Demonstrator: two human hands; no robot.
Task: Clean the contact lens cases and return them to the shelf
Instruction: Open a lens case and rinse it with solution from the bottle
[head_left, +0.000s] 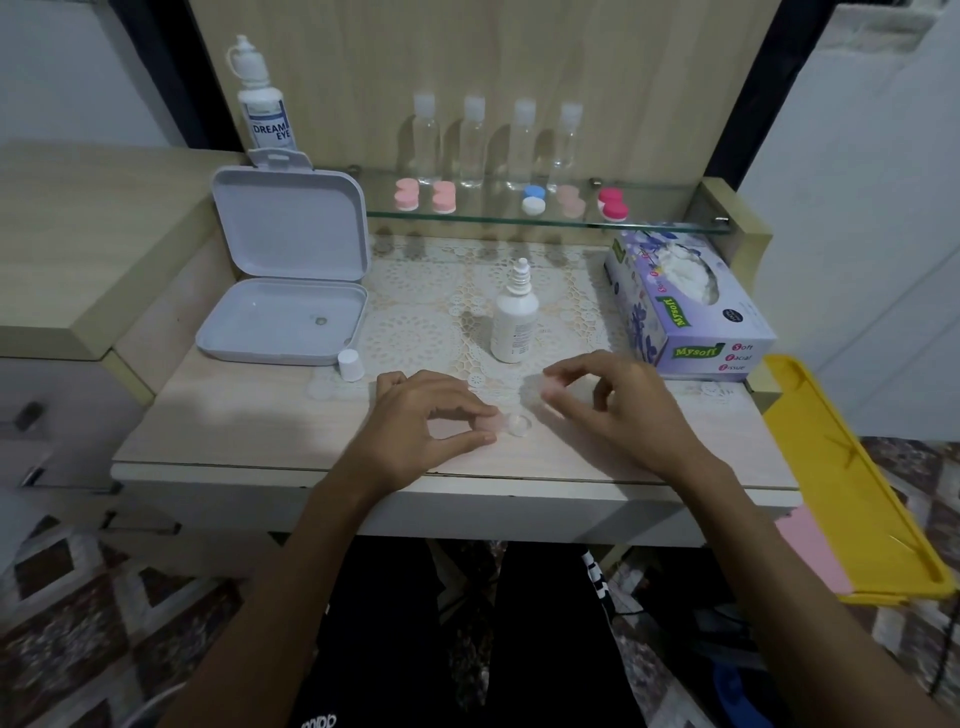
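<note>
My left hand (423, 423) pinches a pale pink contact lens case (511, 423) against the tabletop; one well is uncapped and shows clear, the other still wears its pink cap. My right hand (626, 402) hovers just right of it, thumb and forefinger closed on a small pink cap (550, 388). On the glass shelf (670, 222) at the back lie several more cases: two pink ones (406, 194), a blue and white one (534, 199), a pale pink one (570, 200) and a magenta one (613, 203).
An uncapped white solution bottle (514, 317) stands behind my hands, its cap (350, 365) to the left. An open grey plastic box (285, 275) sits at left, a tissue box (685, 301) at right. A large solution bottle (262, 98) and several clear bottles (475, 140) stand at the back.
</note>
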